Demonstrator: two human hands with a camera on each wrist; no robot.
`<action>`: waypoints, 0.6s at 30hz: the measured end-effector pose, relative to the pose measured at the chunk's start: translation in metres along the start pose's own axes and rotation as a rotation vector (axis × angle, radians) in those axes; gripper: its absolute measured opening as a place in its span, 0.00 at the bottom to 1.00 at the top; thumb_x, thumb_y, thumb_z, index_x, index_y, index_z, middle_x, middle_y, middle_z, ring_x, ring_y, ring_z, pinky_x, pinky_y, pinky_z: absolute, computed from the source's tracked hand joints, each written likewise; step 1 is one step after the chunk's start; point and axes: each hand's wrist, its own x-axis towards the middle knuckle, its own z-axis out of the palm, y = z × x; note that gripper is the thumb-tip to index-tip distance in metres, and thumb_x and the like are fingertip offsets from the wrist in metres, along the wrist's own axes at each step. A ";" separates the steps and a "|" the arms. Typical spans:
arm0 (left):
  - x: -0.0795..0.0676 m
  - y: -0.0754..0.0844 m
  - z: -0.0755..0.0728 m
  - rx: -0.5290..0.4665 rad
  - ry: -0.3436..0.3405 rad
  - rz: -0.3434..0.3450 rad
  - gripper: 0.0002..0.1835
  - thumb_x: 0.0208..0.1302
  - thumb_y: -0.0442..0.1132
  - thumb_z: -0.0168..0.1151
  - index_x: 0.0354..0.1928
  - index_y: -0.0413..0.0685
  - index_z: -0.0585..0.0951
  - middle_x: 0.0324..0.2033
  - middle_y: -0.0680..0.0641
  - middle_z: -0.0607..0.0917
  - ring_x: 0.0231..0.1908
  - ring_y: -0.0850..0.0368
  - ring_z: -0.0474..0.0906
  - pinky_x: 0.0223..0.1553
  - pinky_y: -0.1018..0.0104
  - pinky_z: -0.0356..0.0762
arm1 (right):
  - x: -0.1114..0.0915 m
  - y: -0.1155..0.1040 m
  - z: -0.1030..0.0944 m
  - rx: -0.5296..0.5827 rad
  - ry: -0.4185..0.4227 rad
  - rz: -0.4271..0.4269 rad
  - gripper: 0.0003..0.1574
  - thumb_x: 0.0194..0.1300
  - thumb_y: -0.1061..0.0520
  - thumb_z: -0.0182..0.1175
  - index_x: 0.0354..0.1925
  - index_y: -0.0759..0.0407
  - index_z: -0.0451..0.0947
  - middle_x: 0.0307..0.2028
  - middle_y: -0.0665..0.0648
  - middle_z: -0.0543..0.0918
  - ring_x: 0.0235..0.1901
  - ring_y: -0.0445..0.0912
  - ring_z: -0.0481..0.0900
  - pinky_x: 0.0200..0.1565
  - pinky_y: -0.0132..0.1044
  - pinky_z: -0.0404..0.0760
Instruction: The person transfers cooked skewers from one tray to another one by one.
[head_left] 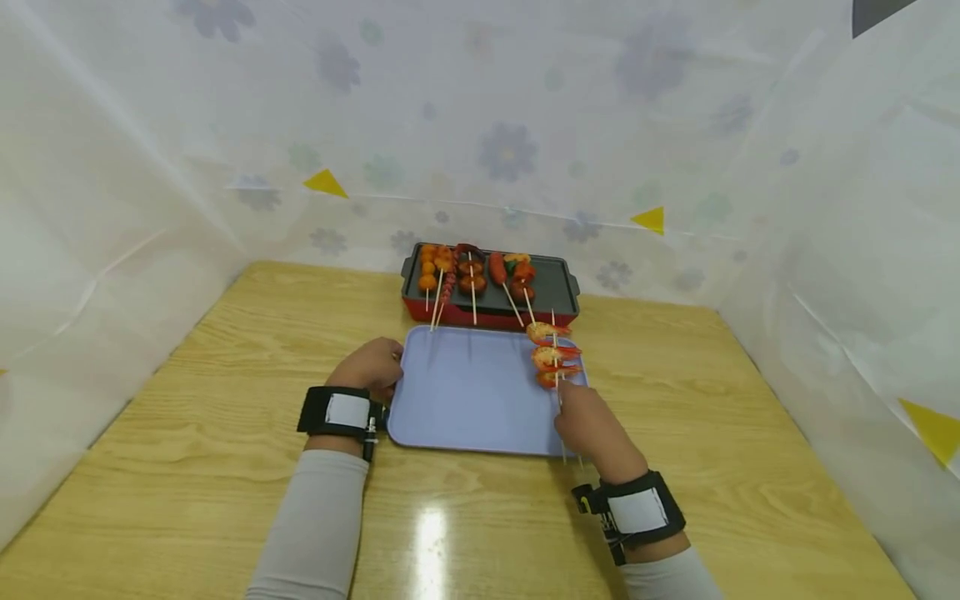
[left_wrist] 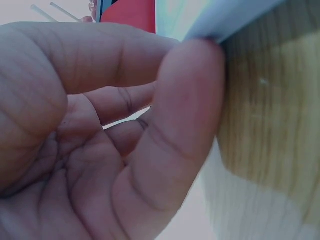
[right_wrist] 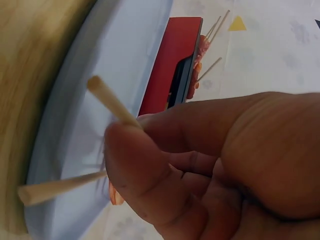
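My left hand (head_left: 369,367) grips the left edge of a pale blue rectangular tray (head_left: 465,400); in the left wrist view the thumb (left_wrist: 187,100) and forefinger meet at the tray's rim. My right hand (head_left: 592,429), over the tray's right side, pinches a wooden stick (right_wrist: 112,102) between thumb and forefinger. Beyond that hand a shrimp skewer (head_left: 553,357) with several orange shrimp lies over the tray's right end. A second stick (right_wrist: 60,189) pokes out below the thumb in the right wrist view, and its far part is hidden behind the hand.
Behind the tray stands a red tabletop grill (head_left: 557,279) with a dark plate. Across it lie several skewers: orange balls (head_left: 428,271), brown mushroom-like pieces (head_left: 472,268), a sausage (head_left: 497,268) and mixed pieces (head_left: 523,273). Flowered white sheeting (head_left: 506,154) surrounds the wooden table (head_left: 262,333).
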 end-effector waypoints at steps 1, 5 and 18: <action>0.000 0.000 0.000 0.000 0.001 0.001 0.23 0.56 0.24 0.51 0.55 0.34 0.78 0.36 0.39 0.81 0.22 0.53 0.77 0.21 0.65 0.75 | 0.000 0.000 0.001 0.005 0.001 -0.004 0.10 0.57 0.73 0.53 0.40 0.72 0.74 0.25 0.57 0.73 0.26 0.50 0.71 0.27 0.42 0.71; 0.001 -0.001 0.002 -0.023 -0.005 -0.010 0.25 0.57 0.24 0.51 0.59 0.33 0.76 0.41 0.38 0.81 0.24 0.52 0.78 0.23 0.65 0.76 | 0.000 -0.002 0.005 0.013 0.003 -0.019 0.07 0.57 0.73 0.54 0.36 0.70 0.73 0.25 0.57 0.72 0.26 0.50 0.70 0.28 0.42 0.71; -0.001 0.002 0.000 -0.001 0.002 -0.019 0.29 0.58 0.25 0.50 0.65 0.31 0.70 0.50 0.35 0.79 0.26 0.52 0.79 0.25 0.65 0.77 | -0.002 -0.011 0.017 -0.012 0.042 -0.083 0.07 0.53 0.75 0.52 0.29 0.66 0.71 0.24 0.59 0.73 0.27 0.52 0.73 0.32 0.48 0.75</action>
